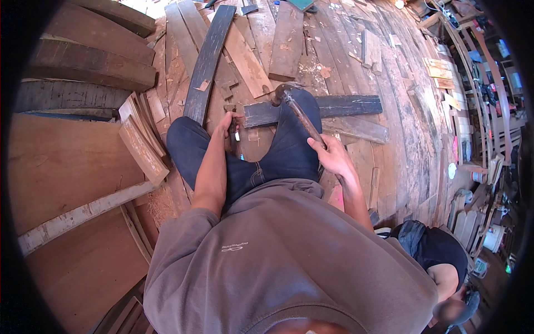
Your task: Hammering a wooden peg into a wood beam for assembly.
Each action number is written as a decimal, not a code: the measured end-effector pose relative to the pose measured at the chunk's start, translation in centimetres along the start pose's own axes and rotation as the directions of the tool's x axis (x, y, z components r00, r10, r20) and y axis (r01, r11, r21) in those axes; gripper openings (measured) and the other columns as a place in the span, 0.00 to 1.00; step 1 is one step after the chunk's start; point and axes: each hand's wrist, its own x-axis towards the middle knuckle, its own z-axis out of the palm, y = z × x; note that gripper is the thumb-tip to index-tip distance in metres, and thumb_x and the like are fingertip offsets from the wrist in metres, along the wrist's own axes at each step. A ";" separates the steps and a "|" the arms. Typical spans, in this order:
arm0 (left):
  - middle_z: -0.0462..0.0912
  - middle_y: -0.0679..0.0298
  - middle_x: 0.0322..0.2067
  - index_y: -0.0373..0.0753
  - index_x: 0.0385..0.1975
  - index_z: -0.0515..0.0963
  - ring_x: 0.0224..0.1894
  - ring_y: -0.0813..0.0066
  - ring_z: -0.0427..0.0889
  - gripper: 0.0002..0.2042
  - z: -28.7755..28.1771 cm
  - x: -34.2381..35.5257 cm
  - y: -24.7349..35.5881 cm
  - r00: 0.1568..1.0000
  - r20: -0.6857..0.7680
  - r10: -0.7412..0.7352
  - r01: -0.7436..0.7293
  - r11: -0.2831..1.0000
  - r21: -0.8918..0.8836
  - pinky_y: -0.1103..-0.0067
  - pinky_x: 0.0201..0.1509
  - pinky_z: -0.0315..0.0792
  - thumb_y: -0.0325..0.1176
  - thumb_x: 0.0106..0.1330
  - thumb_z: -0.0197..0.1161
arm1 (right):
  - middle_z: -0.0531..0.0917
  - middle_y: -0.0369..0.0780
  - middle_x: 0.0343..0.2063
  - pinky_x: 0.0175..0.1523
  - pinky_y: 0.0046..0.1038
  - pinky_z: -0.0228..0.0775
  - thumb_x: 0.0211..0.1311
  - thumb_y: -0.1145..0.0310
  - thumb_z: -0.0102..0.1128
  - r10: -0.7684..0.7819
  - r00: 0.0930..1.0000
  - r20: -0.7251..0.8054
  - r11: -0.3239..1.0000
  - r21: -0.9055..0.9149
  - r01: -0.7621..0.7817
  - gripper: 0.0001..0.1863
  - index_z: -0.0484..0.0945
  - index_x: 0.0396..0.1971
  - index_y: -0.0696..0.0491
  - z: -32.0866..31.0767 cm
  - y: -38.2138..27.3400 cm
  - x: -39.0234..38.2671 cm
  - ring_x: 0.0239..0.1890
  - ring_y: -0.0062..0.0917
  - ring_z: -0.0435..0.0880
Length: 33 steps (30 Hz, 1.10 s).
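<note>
My right hand (334, 156) is closed round the long wooden handle of a hammer (305, 118). The hammer's dark head lies over my right knee, at the upper end of the handle. My left hand (227, 127) is between my legs, its fingers closed on a narrow dark object (234, 146) whose kind I cannot make out. Just right of that hand is the end of a dark, worn board (353, 106), which runs crosswise beneath my right leg. A small notched wood piece (227, 90) lies on the floor beyond my left hand.
A long black plank (210, 61) reaches away beyond my left knee. Brown boards (287, 42) and offcuts lie across the plank floor. Thick timbers (89, 64) and a wooden panel (72, 167) stand at left. Another person (431, 250) sits at lower right, near cluttered shelving (489, 100).
</note>
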 end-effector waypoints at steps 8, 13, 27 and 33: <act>0.81 0.60 0.25 0.37 0.31 0.75 0.14 0.78 0.70 0.10 0.3 -0.4 0.5 0.992 0.127 -0.024 0.045 0.985 -0.164 0.80 0.19 0.72 0.37 0.54 0.62 | 0.67 0.42 0.13 0.28 0.33 0.59 0.62 0.54 0.55 -0.002 1.000 0.004 1.000 -0.011 0.002 0.23 0.72 0.21 0.61 0.4 0.4 0.2 0.19 0.28 0.67; 0.82 0.60 0.27 0.37 0.31 0.75 0.14 0.78 0.70 0.10 0.4 -0.1 0.1 0.992 0.118 -0.047 0.060 0.992 -0.110 0.80 0.19 0.72 0.37 0.55 0.62 | 0.67 0.42 0.12 0.27 0.33 0.58 0.62 0.54 0.55 -0.012 1.000 -0.005 1.000 -0.003 0.012 0.23 0.71 0.20 0.61 0.4 0.0 0.0 0.19 0.27 0.66; 0.79 0.65 0.22 0.38 0.27 0.77 0.18 0.80 0.73 0.07 1.7 -1.6 0.3 0.966 0.072 0.250 -0.255 0.964 0.074 0.82 0.23 0.70 0.31 0.52 0.66 | 0.62 0.30 0.14 0.24 0.26 0.51 0.63 0.56 0.56 -0.017 1.000 0.015 1.000 0.017 0.017 0.20 0.73 0.22 0.59 0.9 -0.2 0.4 0.20 0.15 0.60; 0.77 0.67 0.21 0.36 0.24 0.75 0.23 0.79 0.77 0.09 3.5 -5.5 2.1 0.696 0.042 0.717 -0.718 0.696 -0.004 0.82 0.28 0.71 0.18 0.45 0.66 | 0.61 0.30 0.14 0.24 0.25 0.51 0.63 0.56 0.56 -0.029 0.999 0.043 1.000 0.014 0.028 0.20 0.73 0.22 0.59 1.3 -0.9 0.8 0.20 0.15 0.59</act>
